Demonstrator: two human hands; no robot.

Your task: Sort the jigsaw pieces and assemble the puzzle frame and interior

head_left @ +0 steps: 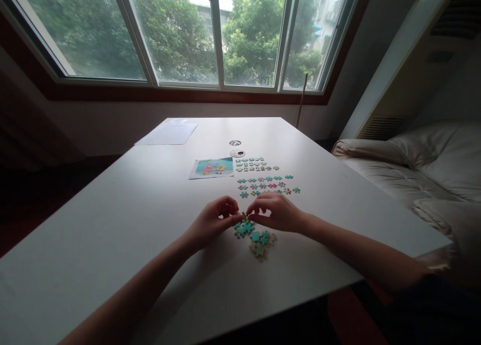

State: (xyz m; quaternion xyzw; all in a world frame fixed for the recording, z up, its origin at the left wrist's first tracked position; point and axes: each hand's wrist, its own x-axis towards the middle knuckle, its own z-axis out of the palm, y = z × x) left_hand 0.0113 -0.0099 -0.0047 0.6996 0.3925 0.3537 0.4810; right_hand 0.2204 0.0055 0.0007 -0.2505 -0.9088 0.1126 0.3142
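My left hand [217, 219] and my right hand [277, 212] meet over a small pile of puzzle pieces, fingers curled. A yellowish jigsaw piece [244, 217] is held upright between the fingertips of both hands. Just below it lie loose teal jigsaw pieces [245, 228]. Nearer to me is another heap of jigsaw pieces [258, 249], teal and green, some showing their tan backs. Beyond my hands, several rows of separate jigsaw pieces [262, 179] lie spread out. To their left is a colourful picture sheet [214, 168] with cartoon figures.
Everything lies on a large white table [131, 210]. White paper [167, 133] rests at its far left. Two round items, a far disc [235, 143] and a nearer disc [242, 153], are near the middle. A pale sofa [432, 159] stands on the right, and windows are behind.
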